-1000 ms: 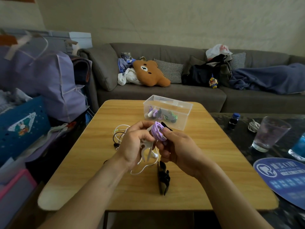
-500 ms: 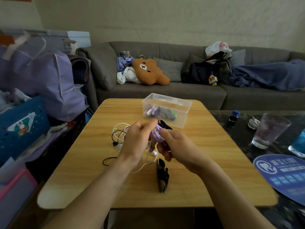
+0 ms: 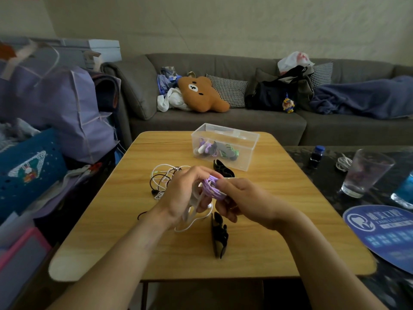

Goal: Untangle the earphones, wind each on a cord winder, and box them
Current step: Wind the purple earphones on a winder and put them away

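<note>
my right grip (image 3: 243, 201) pinches the purple cord coil (image 3: 211, 187); my left grip (image 3: 183, 195) holds its white winder (image 3: 194, 203) above the tabletop (image 3: 279, 220).

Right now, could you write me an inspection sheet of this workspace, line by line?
Surface: wooden table, bare wood at the near edge.
Job's things: clear box at the far side holding wound earphones; purple winder with cord wrapped on it, held above the table; two black winders, one near the box, one by the hands.
Clutter: drinking glass and small bottle on the dark side table.
Grip: left hand holds loose white cord; right hand pinches the purple winder.
Cables: tangle of white and black earphones left of the hands.
Surroundings: grey sofa with a bear cushion; bags at left.
</note>
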